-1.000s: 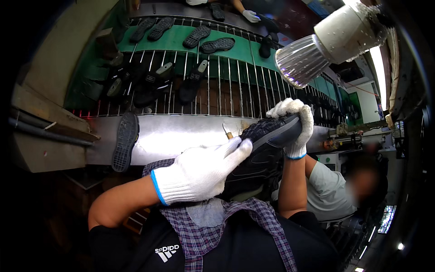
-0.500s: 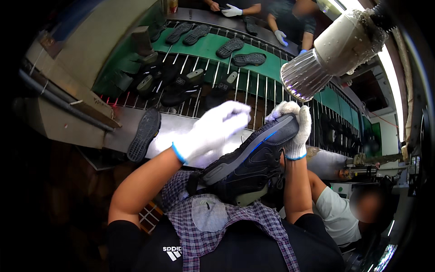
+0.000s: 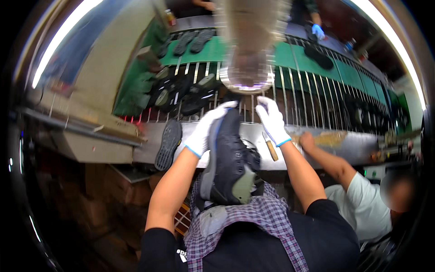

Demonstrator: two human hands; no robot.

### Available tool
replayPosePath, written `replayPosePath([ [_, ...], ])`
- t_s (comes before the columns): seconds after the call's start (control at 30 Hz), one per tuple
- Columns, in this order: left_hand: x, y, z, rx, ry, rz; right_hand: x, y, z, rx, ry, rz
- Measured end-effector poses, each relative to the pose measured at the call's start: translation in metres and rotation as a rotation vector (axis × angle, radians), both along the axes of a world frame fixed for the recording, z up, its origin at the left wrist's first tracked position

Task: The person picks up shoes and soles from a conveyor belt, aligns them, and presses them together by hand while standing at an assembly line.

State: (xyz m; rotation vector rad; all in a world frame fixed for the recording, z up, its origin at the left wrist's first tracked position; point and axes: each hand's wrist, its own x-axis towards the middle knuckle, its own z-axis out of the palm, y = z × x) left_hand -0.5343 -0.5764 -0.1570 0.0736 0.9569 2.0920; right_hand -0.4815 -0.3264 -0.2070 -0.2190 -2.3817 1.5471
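Note:
A black high-cut shoe [image 3: 226,154] with a grey sole and an olive heel patch rests on its side against my apron, toe pointing away. My left hand [image 3: 206,129], in a white glove with a blue cuff, grips it along the sole side near the toe. To the right of the toe, my right hand [image 3: 273,120], gloved alike, is apart from the shoe with its fingers stretched out, holding nothing. A knife with a wooden handle [image 3: 271,149] lies on the metal ledge [image 3: 299,156] below my right hand. A loose dark outsole [image 3: 169,145] lies left of my left hand.
Beyond the ledge runs a rack of metal bars [image 3: 290,90] with black shoes [image 3: 195,97] and a green belt [image 3: 217,50] bearing soles. A lamp-like fixture [image 3: 247,68] hangs overhead. At right, a co-worker's arm [image 3: 331,158] reaches to the ledge; another's blue-gloved hand [image 3: 318,31] is across.
My right hand has let go of the toe and moved aside. My left hand has come onto the sole side. The shoe has turned so its toe points away, and the view has swung right.

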Motion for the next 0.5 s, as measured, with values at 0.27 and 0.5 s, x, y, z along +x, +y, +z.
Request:
replayPosePath([
  [0.27, -0.009, -0.01, 0.019, -0.18, 0.033, 0.081, 0.126, 0.038, -0.153, 0.644, -0.589, -0.061],
  [0.5, -0.016, 0.01, 0.027, -0.145, 0.211, -0.058, 0.069, 0.058, -0.067, -0.586, -0.583, -0.196],
])
